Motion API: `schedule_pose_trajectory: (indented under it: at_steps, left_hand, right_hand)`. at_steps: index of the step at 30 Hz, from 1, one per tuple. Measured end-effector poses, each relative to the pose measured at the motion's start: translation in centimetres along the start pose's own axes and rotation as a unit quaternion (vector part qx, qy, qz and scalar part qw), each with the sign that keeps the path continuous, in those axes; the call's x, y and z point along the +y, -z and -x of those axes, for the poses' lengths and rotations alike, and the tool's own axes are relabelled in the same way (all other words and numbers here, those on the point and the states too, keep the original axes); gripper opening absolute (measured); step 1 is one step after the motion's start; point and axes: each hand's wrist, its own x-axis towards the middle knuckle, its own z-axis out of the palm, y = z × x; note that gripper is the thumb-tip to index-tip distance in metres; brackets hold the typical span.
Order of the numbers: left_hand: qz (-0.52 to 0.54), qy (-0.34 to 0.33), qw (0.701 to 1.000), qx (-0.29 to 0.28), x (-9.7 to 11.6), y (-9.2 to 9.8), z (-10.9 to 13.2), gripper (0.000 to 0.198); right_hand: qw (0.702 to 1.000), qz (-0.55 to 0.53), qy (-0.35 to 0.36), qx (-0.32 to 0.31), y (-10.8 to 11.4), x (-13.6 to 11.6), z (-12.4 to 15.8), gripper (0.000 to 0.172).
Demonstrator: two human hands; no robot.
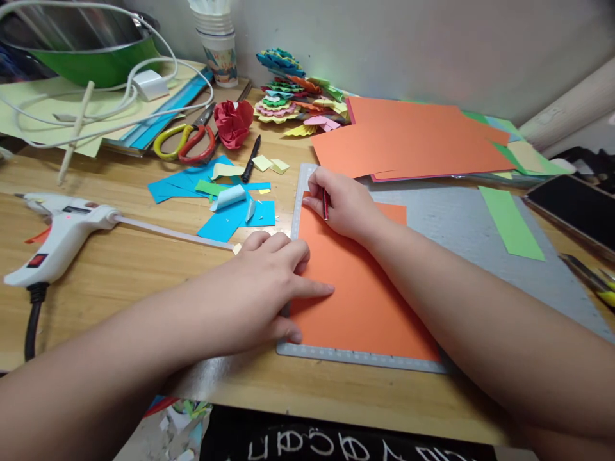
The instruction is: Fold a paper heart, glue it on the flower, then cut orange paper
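An orange sheet of paper (365, 294) lies on a grey cutting mat (432, 218), near the mat's left and front edges. My left hand (276, 282) rests at the sheet's left side, its index finger stretched out over the paper and its thumb near the mat's edge. At the sheet's upper left corner, my right hand (339, 202) is closed around a slim dark red pen (325, 205). The pen's tip is hidden by the fingers. Blue paper scraps (225, 221) lie just beyond my left hand.
To the left lies a white hot glue gun (72, 224) with a long glue stick. Scissors (185, 141), a red paper flower (233, 123) and a black pen (251, 159) sit farther back. Orange sheets (408, 137) are stacked behind the mat. A green strip (512, 221) lies at right.
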Motion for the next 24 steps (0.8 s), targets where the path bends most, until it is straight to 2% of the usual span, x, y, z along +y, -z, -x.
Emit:
schedule_pose_trajectory:
  at_steps: [7, 12, 14, 17, 19, 22, 24]
  left_hand:
    - [-0.005, -0.001, 1.000, -0.012, 0.0, -0.1, 0.1, 0.045]
    - [-0.003, 0.026, 0.999, -0.024, 0.3, -0.1, 0.1, 0.047]
    - [-0.005, 0.032, 0.999, -0.023, 0.4, -0.1, 0.0, 0.048]
    - [-0.003, 0.027, 1.000, -0.011, 0.6, -0.1, 0.0, 0.047]
    - [-0.003, 0.021, 1.000, 0.004, 1.0, -0.3, -0.2, 0.041]
    - [-0.022, 0.010, 0.999, 0.038, 1.8, -0.8, -0.6, 0.024]
    - [-0.045, -0.004, 0.997, 0.069, 2.4, -1.3, -1.0, 0.021]
  right_hand:
    - [1.000, 0.012, 0.010, -0.009, -0.1, 0.3, 0.0, 0.008]
    - [0.997, 0.048, 0.039, 0.035, -0.2, -0.3, 0.4, 0.013]
    - [0.998, -0.002, 0.056, 0.002, 0.2, -0.8, 1.4, 0.014]
    - [0.989, -0.070, 0.078, -0.108, 1.2, -1.4, 3.9, 0.021]
    - [0.986, -0.056, 0.071, -0.139, 2.1, -1.5, 6.2, 0.028]
    - [0.987, -0.012, 0.039, -0.156, 3.7, -1.7, 10.3, 0.013]
    - [0.987, 0.013, 0.011, -0.159, 4.6, -2.1, 13.1, 0.005]
